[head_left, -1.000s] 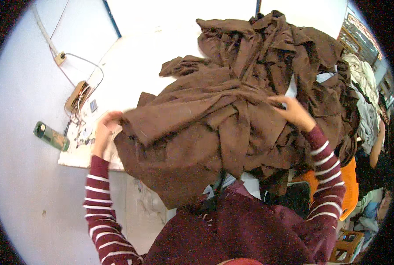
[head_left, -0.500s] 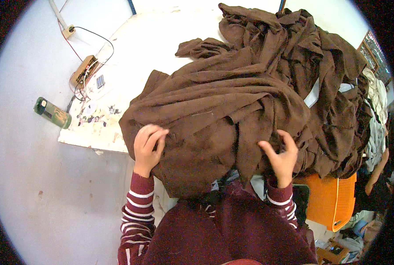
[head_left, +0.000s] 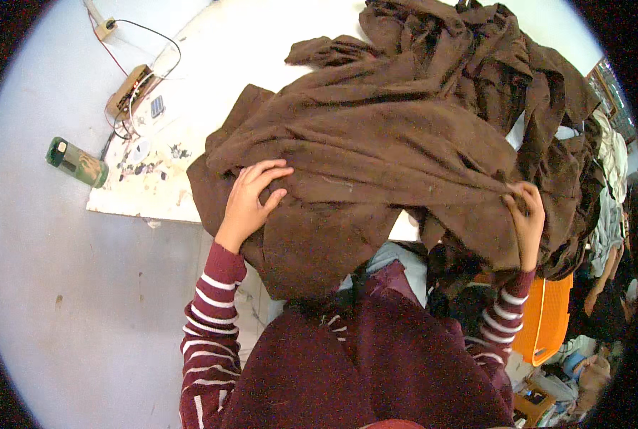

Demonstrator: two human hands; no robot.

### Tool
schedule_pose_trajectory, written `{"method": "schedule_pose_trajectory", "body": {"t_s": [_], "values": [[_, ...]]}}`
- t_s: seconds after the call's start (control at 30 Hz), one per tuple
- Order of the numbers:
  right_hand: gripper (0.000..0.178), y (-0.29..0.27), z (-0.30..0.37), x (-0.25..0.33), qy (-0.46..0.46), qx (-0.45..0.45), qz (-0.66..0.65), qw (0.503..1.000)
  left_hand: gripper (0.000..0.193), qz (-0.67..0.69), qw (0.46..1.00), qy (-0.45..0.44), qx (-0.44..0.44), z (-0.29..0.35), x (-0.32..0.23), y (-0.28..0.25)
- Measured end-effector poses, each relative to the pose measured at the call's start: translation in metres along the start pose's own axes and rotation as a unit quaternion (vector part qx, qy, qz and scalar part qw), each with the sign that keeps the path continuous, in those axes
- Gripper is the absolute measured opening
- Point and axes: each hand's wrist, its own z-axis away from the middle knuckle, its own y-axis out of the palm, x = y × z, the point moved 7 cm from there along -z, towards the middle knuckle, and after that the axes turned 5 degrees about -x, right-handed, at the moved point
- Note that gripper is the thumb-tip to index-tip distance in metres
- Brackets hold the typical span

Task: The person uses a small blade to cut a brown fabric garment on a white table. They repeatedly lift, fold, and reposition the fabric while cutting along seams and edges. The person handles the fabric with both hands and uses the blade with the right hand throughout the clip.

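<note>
A large piece of brown fabric (head_left: 347, 154) lies over the table in front of me, hanging past its near edge towards my lap. My left hand (head_left: 253, 196) rests on the fabric's left part, fingers stretched and thumb apart. At the right, my right hand (head_left: 526, 214) pinches a fold of the same fabric. Taut creases run from that pinch across to the left. Behind it, more of the brown fabric is heaped in loose folds towards the far right.
The white table (head_left: 219, 57) has dark stains at its left corner. A green bottle (head_left: 77, 163) and a brown box with wires (head_left: 131, 91) are along the left wall. An orange plastic crate (head_left: 551, 318) stands at the lower right, near piled clothes (head_left: 605, 186).
My right hand has moved right and up, closing on the fabric and stretching it sideways. My left hand has shifted slightly up, its fingers spreading on the cloth.
</note>
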Motion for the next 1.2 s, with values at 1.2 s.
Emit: {"method": "schedule_pose_trajectory", "body": {"t_s": [1.2], "values": [[0.023,0.226,-0.043,0.142,0.163,0.195,-0.583,0.772,0.062,-0.004,0.980,-0.089,0.179,-0.044,0.039,0.024]]}}
